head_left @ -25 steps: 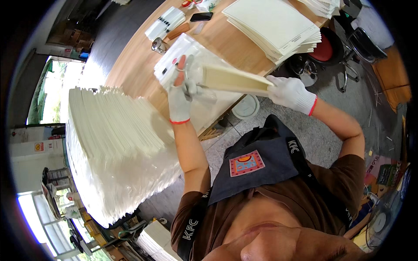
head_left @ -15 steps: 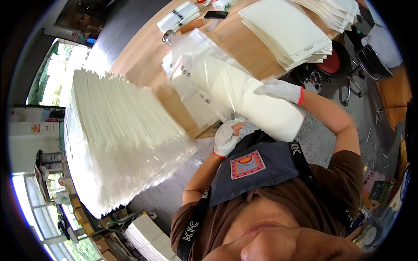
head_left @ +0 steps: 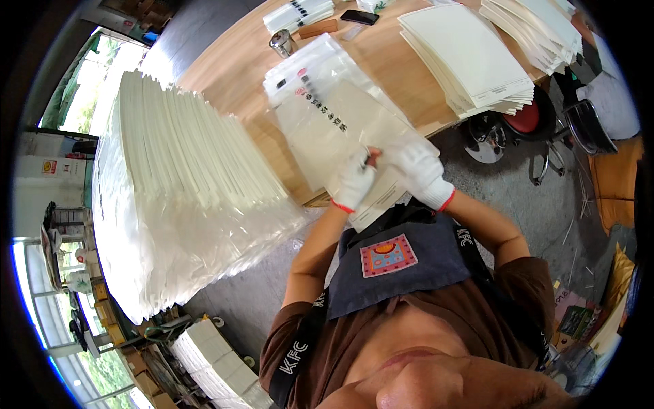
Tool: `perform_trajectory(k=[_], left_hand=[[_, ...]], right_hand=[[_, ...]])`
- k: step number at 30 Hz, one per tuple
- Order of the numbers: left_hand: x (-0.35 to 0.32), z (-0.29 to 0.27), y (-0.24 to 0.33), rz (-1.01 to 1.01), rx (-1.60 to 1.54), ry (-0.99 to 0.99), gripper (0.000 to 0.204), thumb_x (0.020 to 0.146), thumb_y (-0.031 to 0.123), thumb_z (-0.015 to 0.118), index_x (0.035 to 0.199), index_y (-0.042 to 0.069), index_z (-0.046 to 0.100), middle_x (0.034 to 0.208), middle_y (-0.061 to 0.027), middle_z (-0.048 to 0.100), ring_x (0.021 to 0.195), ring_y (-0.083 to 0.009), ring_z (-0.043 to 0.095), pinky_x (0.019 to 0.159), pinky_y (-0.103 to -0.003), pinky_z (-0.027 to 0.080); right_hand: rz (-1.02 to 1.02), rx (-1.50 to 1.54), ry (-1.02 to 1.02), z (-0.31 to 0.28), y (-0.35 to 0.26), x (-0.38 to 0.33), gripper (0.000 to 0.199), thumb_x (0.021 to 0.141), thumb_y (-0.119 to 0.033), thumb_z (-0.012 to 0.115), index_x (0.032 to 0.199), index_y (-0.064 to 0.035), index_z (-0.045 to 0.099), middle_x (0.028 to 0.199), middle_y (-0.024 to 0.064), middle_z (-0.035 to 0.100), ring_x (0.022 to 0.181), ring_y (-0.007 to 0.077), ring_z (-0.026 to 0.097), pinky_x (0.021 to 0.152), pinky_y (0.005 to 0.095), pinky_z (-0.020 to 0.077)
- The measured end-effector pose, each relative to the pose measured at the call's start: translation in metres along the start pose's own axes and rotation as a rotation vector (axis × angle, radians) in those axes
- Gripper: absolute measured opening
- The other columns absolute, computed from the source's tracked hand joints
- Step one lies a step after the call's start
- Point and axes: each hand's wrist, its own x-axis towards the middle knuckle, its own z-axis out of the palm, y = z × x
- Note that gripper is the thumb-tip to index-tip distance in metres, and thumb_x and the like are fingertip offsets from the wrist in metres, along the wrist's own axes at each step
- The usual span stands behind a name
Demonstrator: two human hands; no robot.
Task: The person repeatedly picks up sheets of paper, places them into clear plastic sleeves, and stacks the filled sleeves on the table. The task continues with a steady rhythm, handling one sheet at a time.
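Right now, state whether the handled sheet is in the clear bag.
Partly in: the clear bag covers much of the sheet, whose lower end protrudes.

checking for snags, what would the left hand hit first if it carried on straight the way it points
Most likely the clear bag: the left hand points up across it. The depth between them is hard to judge from this view.

The scene is brightly lit, with daylight admitted at the left — the upper opening and the lower windows are partly burnt out to white. Glints are thrown off the clear plastic wrapping and the metal cup. The gloved right fingers are slightly smeared. Straight edges are bent by the fisheye lens, and the corners are darkened to black.
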Motion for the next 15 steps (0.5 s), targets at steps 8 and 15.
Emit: perform_trajectory(k=[8,15], left_hand=[[-0.094,-0.022,-0.085,-0.098,0.534,0.354,0.011,0.077,0.011,0.065,0.079,0.007,0.055,0.077,-0.0103,0.055,0.071,-0.0277,0.053,0.065,-0.038,0.043],[-0.199,-0.011,-0.041,-0.536,-0.346,0.626,0.019,0.082,0.013,0.066,0.074,0.006,0.05,0.061,-0.0011,0.049,0.054,-0.012,0.044,0.051,-0.027,0.038]], right_hand=[[0.278,-0.221,-0.558,0.037,0.042,-0.026,0.021,0.078,-0.016,0.054,0.093,-0.0036,0.061,0.063,0.0109,0.065,0.055,0.0274,0.065,0.044,0.0427,0.0489],[0.317,-0.077,-1.094,-0.043,-0.018,-0.052,0.02,0.083,-0.02,0.05,0.084,-0.0074,0.067,0.079,0.0126,0.069,0.069,0.03,0.069,0.054,0.0436,0.053]])
